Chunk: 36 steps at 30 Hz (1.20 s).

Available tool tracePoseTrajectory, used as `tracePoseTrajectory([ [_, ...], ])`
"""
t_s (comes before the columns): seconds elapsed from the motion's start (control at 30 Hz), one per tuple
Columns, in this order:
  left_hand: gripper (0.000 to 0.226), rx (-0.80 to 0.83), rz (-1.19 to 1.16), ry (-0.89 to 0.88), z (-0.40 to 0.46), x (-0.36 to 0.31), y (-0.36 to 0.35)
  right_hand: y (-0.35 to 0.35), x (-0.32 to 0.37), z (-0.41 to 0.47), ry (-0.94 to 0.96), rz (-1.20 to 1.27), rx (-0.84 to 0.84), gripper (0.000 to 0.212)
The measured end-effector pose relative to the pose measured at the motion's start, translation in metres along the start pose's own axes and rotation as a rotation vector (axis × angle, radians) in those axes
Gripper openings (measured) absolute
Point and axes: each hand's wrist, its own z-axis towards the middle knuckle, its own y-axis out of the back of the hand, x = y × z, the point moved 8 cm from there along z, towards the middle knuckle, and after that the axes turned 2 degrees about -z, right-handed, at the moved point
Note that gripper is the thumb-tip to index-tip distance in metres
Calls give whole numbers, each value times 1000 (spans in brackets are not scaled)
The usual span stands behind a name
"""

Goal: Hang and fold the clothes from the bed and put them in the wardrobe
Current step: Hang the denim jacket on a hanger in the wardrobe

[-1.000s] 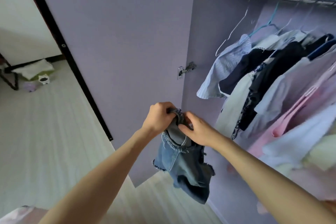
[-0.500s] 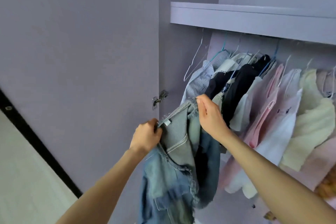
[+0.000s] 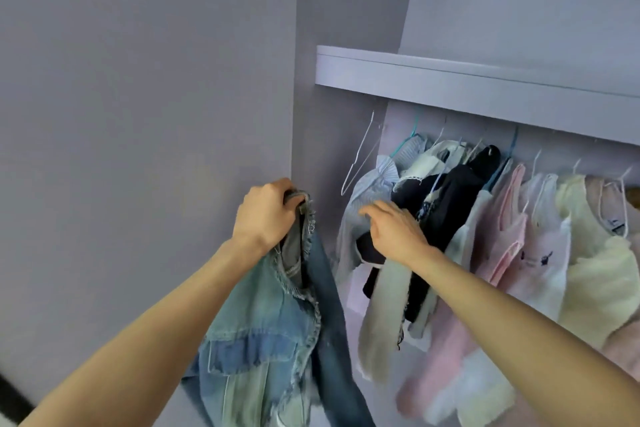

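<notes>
My left hand [image 3: 266, 218] grips the waistband of a pair of blue jeans with frayed patches [image 3: 273, 329], which hang down in front of the open wardrobe. My right hand [image 3: 394, 232] holds nothing and reaches, fingers loosely bent, toward the leftmost hanging clothes: a striped light-blue top [image 3: 370, 191] and dark garments [image 3: 457, 198]. An empty white wire hanger [image 3: 360, 163] hangs at the left end of the row.
The lilac wardrobe door [image 3: 138, 149] stands open on my left. A shelf [image 3: 467, 80] runs above the row. Pink [image 3: 512, 243], white and cream tops [image 3: 599, 270] fill the row to the right.
My right hand has let go of the jeans and moved right toward the hanging clothes. My left hand has risen with the jeans' waistband bunched in it.
</notes>
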Motion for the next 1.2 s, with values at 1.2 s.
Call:
tracePoseTrajectory([
  [1.2, 19, 23, 97, -74, 23, 0, -65, -16, -122, -41, -69, -731, 779, 55],
])
